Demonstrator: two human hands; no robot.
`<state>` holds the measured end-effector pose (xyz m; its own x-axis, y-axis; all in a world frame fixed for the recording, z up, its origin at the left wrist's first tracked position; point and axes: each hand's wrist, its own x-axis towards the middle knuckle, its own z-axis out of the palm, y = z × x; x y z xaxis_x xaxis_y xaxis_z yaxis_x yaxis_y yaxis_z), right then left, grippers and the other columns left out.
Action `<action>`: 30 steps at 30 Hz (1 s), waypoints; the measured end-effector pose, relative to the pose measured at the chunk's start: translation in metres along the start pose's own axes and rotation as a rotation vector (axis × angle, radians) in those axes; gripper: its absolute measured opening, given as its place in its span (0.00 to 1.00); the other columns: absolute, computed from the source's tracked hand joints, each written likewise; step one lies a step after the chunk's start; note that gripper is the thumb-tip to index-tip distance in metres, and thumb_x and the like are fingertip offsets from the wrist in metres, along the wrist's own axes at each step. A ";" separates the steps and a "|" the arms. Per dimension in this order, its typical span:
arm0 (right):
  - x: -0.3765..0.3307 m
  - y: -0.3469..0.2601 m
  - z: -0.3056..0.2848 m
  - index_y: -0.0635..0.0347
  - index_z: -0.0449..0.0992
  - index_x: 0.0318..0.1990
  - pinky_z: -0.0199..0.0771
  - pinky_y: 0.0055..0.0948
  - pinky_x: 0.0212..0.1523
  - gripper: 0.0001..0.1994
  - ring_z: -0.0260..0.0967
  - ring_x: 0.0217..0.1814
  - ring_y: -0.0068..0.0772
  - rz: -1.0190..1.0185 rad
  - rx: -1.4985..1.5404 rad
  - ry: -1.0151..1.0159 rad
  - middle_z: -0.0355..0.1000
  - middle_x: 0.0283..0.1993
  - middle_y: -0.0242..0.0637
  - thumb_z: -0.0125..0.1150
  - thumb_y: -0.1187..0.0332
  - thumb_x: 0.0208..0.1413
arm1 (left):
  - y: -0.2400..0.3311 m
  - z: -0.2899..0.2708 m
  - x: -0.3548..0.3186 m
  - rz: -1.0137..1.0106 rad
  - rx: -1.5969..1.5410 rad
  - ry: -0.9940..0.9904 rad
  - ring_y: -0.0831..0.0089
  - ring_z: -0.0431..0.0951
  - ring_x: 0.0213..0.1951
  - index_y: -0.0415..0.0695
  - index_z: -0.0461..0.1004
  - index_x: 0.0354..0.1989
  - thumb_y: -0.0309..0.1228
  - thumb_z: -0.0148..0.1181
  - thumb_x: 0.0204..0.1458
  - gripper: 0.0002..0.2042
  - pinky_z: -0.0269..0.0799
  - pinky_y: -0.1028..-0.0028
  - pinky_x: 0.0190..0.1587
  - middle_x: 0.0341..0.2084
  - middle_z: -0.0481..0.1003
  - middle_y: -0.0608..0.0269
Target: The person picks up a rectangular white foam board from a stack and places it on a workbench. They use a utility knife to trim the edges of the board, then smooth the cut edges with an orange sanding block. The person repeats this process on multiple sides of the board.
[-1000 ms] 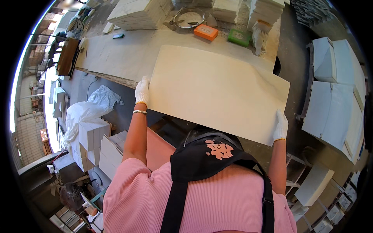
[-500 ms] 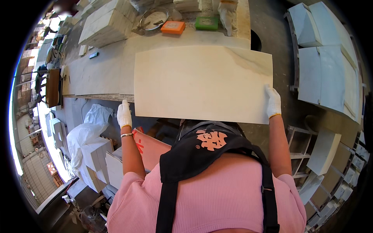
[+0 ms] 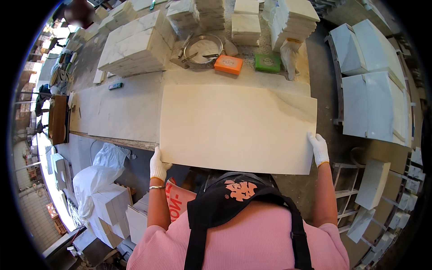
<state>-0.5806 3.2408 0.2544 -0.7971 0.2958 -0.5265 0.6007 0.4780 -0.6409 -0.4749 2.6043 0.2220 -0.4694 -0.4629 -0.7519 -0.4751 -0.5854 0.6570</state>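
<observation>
A large, thin cream-white marble slab (image 3: 234,130) with a grey vein at its far right corner lies flat in front of me, over the near part of the workbench (image 3: 121,108) and jutting past its front edge. My left hand (image 3: 158,165), in a white knit glove, grips the near left corner, thumb spread to the right below the edge. On the right edge, toward the near corner, my gloved right hand (image 3: 319,150) holds the slab, its fingertips at the rim. What the fingers do under the slab is hidden.
Behind the slab sit an orange box (image 3: 228,65), a green box (image 3: 267,63) and a round metal pan (image 3: 202,48). Marble tile stacks (image 3: 135,45) stand farther back. Large pale slabs (image 3: 375,103) stand at right; plastic-draped blocks (image 3: 101,180) at left.
My left hand has come from beside the slab onto its near left corner. The view has shifted, so bench and slab appear lower. My right hand stays on the right edge.
</observation>
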 end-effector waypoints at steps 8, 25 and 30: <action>0.101 -0.181 0.012 0.63 0.64 0.68 0.64 0.35 0.65 0.40 0.65 0.69 0.45 -0.449 -0.165 0.398 0.65 0.67 0.55 0.64 0.43 0.55 | 0.005 -0.021 0.012 0.004 0.179 -0.100 0.74 0.75 0.20 0.40 0.77 0.38 0.52 0.47 0.67 0.24 0.67 0.76 0.20 0.26 0.78 0.62; 0.034 -0.209 -0.006 0.72 0.71 0.61 0.73 0.20 0.45 0.21 0.74 0.43 0.23 -0.418 0.376 -0.014 0.76 0.48 0.39 0.55 0.72 0.62 | 0.083 -0.008 -0.014 0.970 1.221 0.265 0.55 0.79 0.45 0.45 0.78 0.45 0.43 0.55 0.60 0.15 0.74 0.62 0.47 0.41 0.79 0.53; 0.035 -0.117 0.038 0.65 0.76 0.55 0.70 0.32 0.57 0.16 0.70 0.54 0.37 -0.542 -0.351 0.033 0.73 0.54 0.44 0.56 0.76 0.59 | 0.087 0.032 0.025 1.317 1.242 0.280 0.51 0.76 0.53 0.46 0.76 0.51 0.39 0.59 0.56 0.16 0.72 0.59 0.54 0.50 0.76 0.50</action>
<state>-0.6762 3.1637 0.2903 -0.9865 -0.0410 -0.1585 0.0609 0.8070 -0.5874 -0.5517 2.5636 0.2622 -0.8886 -0.3215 0.3271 -0.2170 0.9230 0.3177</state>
